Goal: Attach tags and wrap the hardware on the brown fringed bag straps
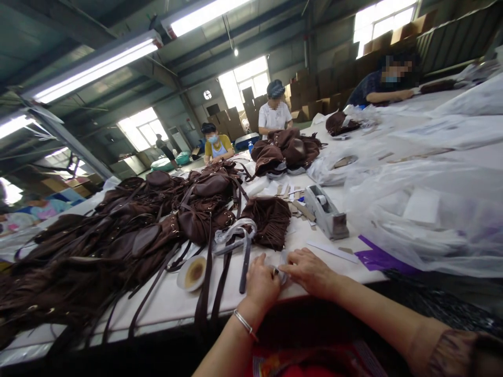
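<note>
Close together at the front edge of the table, my left hand (261, 281) and my right hand (308, 269) meet over a small pale, translucent piece (282, 275), perhaps plastic film. The fingers of both hands are closed on it and hide much of it. Just beyond them lies a dark brown fringed bag (269, 217), with a clear plastic-wrapped strap (236, 233) beside it. A dark strap end (245, 267) hangs down just left of my left hand. Behind my right hand stands a grey tape dispenser (326, 212).
A large heap of brown bags (133, 235) covers the table's left side; another pile (288, 149) lies farther back. A tape roll (192, 273) lies left of my hands. Clear plastic bags (428, 214) spread across the right. Several people work around the table.
</note>
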